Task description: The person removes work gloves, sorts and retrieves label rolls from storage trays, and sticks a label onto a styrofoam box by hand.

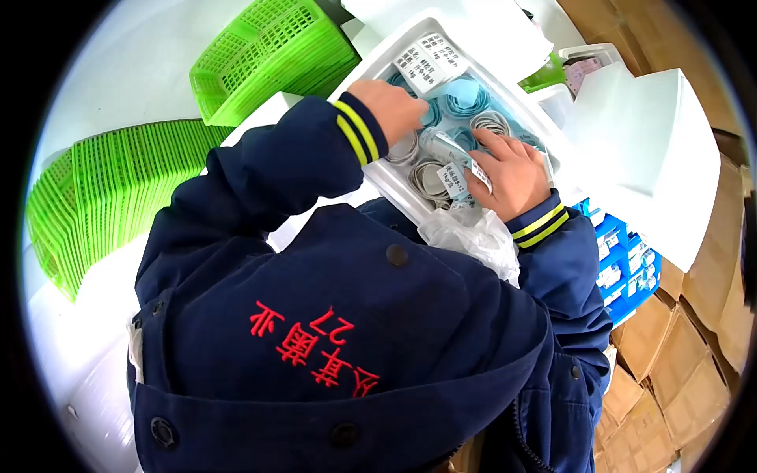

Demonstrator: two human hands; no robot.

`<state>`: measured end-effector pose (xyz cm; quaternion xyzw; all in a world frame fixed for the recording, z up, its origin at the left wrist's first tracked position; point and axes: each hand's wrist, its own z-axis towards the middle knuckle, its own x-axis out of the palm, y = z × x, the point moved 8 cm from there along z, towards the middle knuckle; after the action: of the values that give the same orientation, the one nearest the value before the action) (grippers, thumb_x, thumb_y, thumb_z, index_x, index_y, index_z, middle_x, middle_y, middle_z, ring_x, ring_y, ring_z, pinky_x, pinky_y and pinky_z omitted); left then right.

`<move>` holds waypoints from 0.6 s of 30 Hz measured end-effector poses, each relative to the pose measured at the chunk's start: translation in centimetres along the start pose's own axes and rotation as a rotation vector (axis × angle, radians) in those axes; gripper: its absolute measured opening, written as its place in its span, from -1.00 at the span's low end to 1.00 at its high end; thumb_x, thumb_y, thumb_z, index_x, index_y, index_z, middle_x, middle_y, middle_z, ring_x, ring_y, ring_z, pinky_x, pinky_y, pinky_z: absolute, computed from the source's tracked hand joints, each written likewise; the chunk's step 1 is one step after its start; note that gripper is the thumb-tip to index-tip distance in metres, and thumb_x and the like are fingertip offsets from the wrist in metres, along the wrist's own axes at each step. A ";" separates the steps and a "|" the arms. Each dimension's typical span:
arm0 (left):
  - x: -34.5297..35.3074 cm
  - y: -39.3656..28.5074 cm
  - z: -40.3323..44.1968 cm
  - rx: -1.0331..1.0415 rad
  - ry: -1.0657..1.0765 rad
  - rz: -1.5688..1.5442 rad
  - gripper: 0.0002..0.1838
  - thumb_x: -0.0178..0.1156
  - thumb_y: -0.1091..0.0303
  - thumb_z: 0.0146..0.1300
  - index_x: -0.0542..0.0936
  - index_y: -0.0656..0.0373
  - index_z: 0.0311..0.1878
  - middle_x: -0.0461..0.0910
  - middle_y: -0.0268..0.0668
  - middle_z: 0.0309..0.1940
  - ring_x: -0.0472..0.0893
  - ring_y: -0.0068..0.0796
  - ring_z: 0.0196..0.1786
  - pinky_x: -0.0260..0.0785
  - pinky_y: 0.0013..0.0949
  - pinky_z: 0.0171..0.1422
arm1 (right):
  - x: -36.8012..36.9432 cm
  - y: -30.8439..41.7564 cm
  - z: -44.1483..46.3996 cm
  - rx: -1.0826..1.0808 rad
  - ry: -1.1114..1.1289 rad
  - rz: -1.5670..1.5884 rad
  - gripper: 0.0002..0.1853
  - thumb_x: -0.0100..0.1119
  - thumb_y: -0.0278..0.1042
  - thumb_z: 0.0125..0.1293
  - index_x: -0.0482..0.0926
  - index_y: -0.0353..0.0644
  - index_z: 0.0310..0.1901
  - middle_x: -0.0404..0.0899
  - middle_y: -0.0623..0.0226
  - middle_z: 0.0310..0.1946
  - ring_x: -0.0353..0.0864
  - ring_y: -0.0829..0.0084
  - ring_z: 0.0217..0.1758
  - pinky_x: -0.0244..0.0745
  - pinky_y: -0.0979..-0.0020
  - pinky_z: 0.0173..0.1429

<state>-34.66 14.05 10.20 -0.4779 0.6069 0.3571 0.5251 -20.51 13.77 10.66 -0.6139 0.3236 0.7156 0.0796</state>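
Note:
A white bin [377, 175] holds several coils of blue and white label tape, such as the blue coil [465, 98] near its far side. My left hand [389, 110] reaches over the bin's left side with its fingers curled down at a blue coil; its fingertips are hidden. On the right, my right hand [509, 172] is bent round a printed label strip [446, 150] that slants across the coils. Just left of that hand lies a white label [453, 180] on a pale coil. Two printed cards [426, 65] lie at the bin's far end.
Green baskets are stacked [272, 59] at the upper left, with a long nested row [118, 189] below. A crumpled clear bag [473, 240] hangs at the bin's near edge. Right of it are a white box [650, 158], blue trays [623, 260] and cardboard boxes [670, 363].

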 end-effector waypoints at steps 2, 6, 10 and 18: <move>0.7 -0.1 1.2 -0.032 0.134 -0.055 -0.64 -0.03 0.01 0.22 0.58 0.06 -0.44 0.57 -0.26 -0.56 0.57 -0.20 -0.39 0.39 -0.19 -0.36 | 0.2 0.0 0.0 0.001 0.002 -0.004 -0.67 0.16 -0.16 -0.02 0.56 -0.06 -0.19 0.42 0.34 0.05 0.38 0.29 0.08 0.23 0.11 0.12; 2.1 -0.1 2.0 -0.083 0.333 -0.042 -0.71 0.13 0.12 0.12 0.62 0.16 -0.35 0.61 -0.15 -0.36 0.61 -0.17 -0.25 0.46 -0.22 -0.17 | -0.1 0.3 0.1 -0.013 0.007 -0.015 -0.65 0.20 -0.14 -0.05 0.56 -0.06 -0.19 0.43 0.35 0.04 0.40 0.29 0.06 0.23 0.10 0.13; 2.9 -0.4 2.4 0.001 0.347 0.043 -0.79 0.18 0.17 0.03 0.60 0.12 -0.43 0.60 -0.19 -0.46 0.61 -0.19 -0.31 0.46 -0.22 -0.19 | 0.0 0.3 0.2 -0.014 0.021 -0.014 -0.63 0.22 -0.15 -0.06 0.56 -0.07 -0.18 0.43 0.35 0.04 0.40 0.30 0.05 0.22 0.09 0.14; 3.6 1.8 2.6 -0.123 0.242 -0.182 -0.81 0.08 0.28 0.12 0.60 0.07 -0.24 0.59 -0.25 -0.34 0.56 -0.21 -0.18 0.40 -0.23 -0.06 | -0.5 1.2 0.2 -0.038 0.036 -0.007 -0.46 0.16 -0.35 -0.04 0.42 0.07 0.09 0.45 0.35 -0.02 0.43 0.28 0.00 0.25 0.23 0.09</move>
<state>-35.57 16.28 6.07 -0.6015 0.5970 0.2845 0.4483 -21.22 13.08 11.53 -0.6292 0.3091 0.7101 0.0649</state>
